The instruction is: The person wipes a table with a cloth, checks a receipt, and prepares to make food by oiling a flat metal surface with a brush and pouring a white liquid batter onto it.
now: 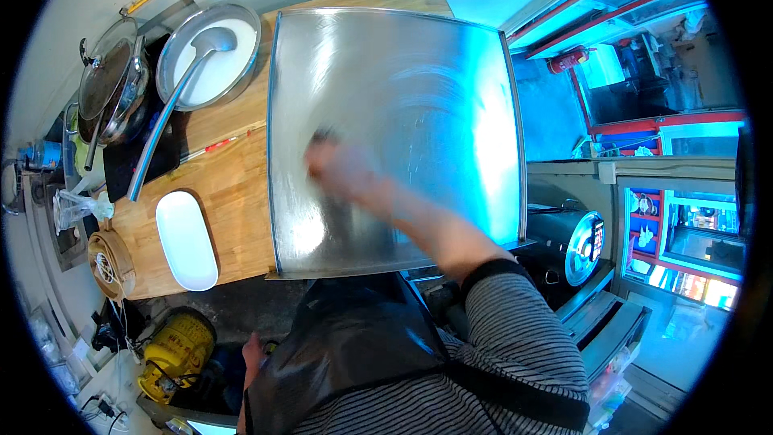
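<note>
A stainless steel board [386, 96] with raised edges lies before me on a wooden worktop. Streaks that look wet or greasy mark its shiny surface. Over the left half of the board is my right hand [338, 166], badly blurred, with the arm reaching in from the lower right. Something dark shows at the front of its fingers; what it is, and whether it is gripped, is too smeared to make out. Down by my side, left of my dark apron [356, 338], hangs my left hand [253, 350], only partly visible below the worktop.
Left on the worktop [241, 193] are a white oblong plate [187, 241], a metal bowl [241, 90] of white liquid with a ladle [163, 121], a glass-lidded pan [109, 84] and a bamboo steamer [124, 254]. Below stands a yellow gas cylinder [178, 344]; at right, a lidded pot [555, 241].
</note>
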A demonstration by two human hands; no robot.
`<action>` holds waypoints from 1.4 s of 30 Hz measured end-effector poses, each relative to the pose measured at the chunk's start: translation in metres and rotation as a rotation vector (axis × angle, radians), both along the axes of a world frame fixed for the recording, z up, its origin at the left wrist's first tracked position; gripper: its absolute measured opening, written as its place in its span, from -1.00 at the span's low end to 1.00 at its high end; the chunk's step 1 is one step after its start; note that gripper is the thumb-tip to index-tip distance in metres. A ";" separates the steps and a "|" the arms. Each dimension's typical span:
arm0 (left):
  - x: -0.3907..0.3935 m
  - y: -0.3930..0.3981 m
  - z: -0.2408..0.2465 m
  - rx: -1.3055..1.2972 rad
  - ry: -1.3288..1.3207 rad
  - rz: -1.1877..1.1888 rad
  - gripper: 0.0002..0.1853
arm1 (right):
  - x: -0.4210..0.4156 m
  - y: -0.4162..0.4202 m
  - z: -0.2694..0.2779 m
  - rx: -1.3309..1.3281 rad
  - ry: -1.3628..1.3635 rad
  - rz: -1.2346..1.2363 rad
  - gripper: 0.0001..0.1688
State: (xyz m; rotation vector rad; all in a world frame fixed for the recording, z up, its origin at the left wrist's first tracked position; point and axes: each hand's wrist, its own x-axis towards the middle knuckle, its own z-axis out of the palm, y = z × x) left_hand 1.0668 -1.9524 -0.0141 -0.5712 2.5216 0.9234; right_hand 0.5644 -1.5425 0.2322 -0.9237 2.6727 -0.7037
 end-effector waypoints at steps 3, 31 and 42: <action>-0.013 0.009 0.006 0.068 -0.079 0.106 -0.66 | 0.046 0.004 0.011 -0.187 -0.262 0.033 -0.83; -0.004 0.025 0.011 0.421 -0.277 0.324 -0.81 | 0.091 0.030 0.018 -0.189 -0.346 -0.047 -0.83; -0.170 0.124 0.149 0.447 -0.463 0.705 -0.65 | 0.155 0.200 0.016 0.242 -0.145 -0.990 -0.74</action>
